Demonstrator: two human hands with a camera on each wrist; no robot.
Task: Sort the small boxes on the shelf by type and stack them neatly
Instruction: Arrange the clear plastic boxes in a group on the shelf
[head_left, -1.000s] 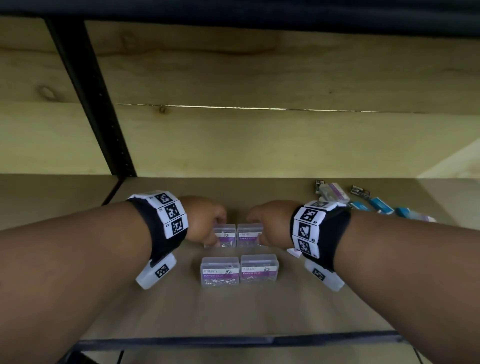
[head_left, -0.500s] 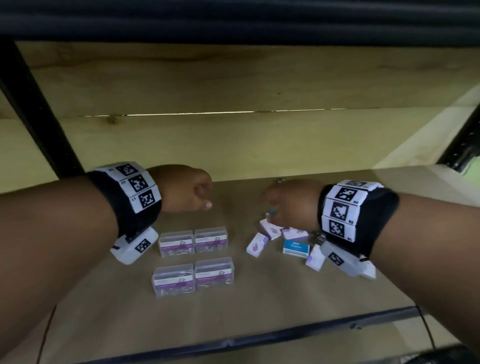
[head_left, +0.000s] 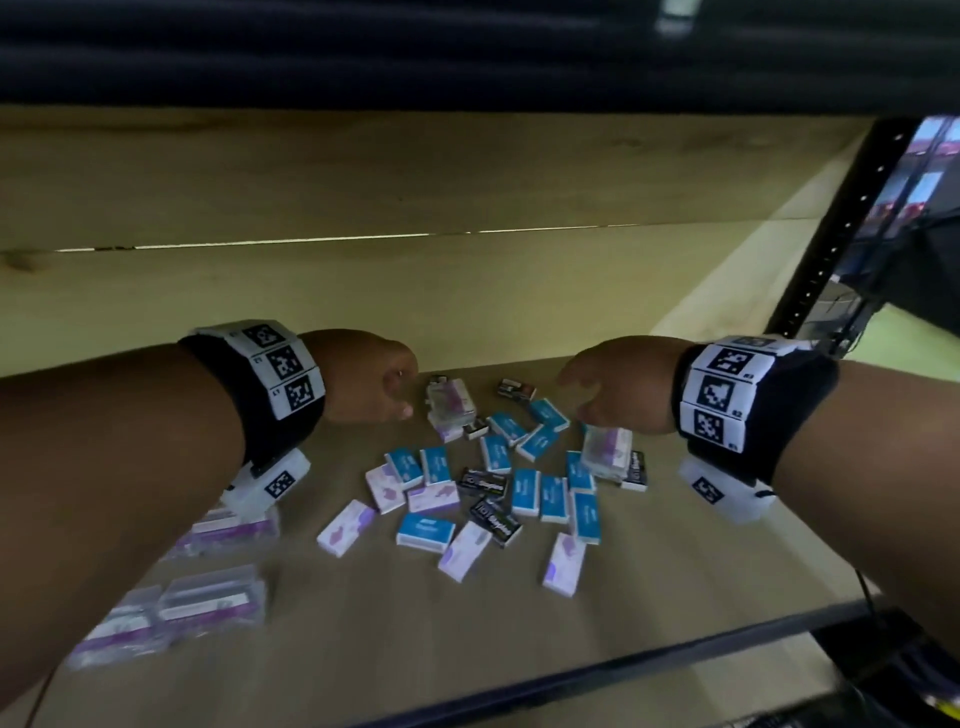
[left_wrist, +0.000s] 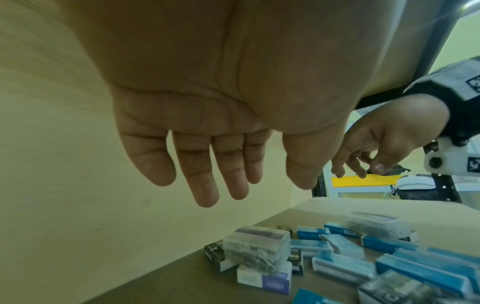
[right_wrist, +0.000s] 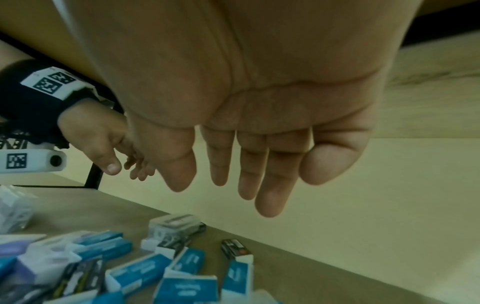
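Note:
A mixed pile of small boxes lies on the wooden shelf (head_left: 675, 597): blue boxes (head_left: 524, 491), black staple boxes (head_left: 483, 483), white-and-purple boxes (head_left: 347, 527) and two clear plastic boxes (head_left: 451, 400) (head_left: 607, 453). Clear boxes with purple labels (head_left: 213, 603) sit grouped at the lower left, blurred. My left hand (head_left: 374, 384) hovers over the pile's far left, above a clear box (left_wrist: 255, 250); its fingers (left_wrist: 205, 181) hang relaxed and hold nothing. My right hand (head_left: 608, 395) hovers over the pile's far right, fingers (right_wrist: 267, 195) loose and empty.
A pale wooden back wall (head_left: 415, 291) closes the shelf behind the pile. A black front rail (head_left: 571, 675) edges the shelf. A black perforated upright (head_left: 841, 228) stands at the right. Bare shelf board shows in front of the pile.
Both hands have left the four clear boxes and moved right, over the mixed pile. The head view has swung right, so the clear boxes now sit at the lower left.

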